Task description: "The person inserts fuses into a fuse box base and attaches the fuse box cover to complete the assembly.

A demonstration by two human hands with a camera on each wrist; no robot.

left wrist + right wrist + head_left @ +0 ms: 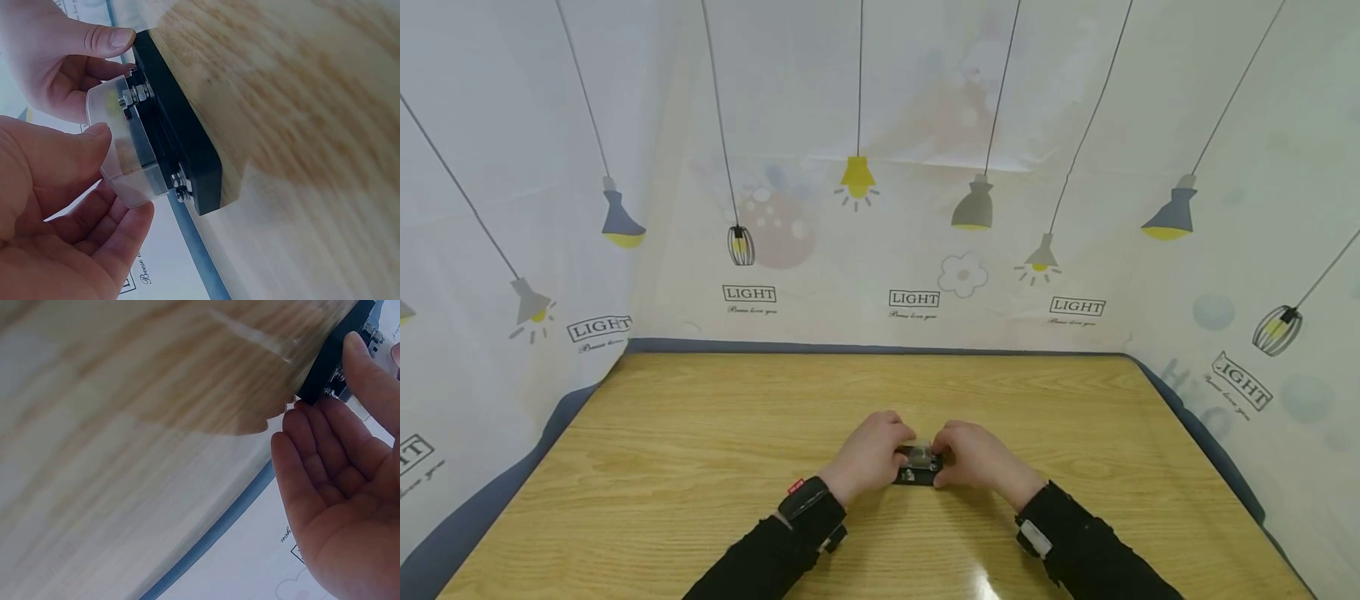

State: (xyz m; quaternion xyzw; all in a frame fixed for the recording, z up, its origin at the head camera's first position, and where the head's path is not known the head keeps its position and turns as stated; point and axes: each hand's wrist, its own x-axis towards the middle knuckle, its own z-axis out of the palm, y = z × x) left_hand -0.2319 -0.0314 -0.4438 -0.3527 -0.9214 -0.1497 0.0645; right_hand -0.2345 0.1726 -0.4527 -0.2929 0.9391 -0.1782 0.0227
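Note:
A small device with a flat black base (917, 477) (197, 150) lies on the wooden table between both hands. Over the base is a clear plastic cover (134, 178), with metal screw terminals (181, 186) beside it. My left hand (868, 454) (69, 212) pinches the cover between thumb and fingers. At the other end, my right hand (977, 457) (350, 487) grips the base, thumb on its near edge and fingertips round the end. Whether the cover is seated on the base or slightly lifted, I cannot tell. The device's inside is blurred through the plastic.
The wooden tabletop (700, 433) spreads around the hands. White cloth (820, 317) printed with hanging lamps stands along the back and both sides, with a blue-grey border at the table's edge. Black straps circle both wrists.

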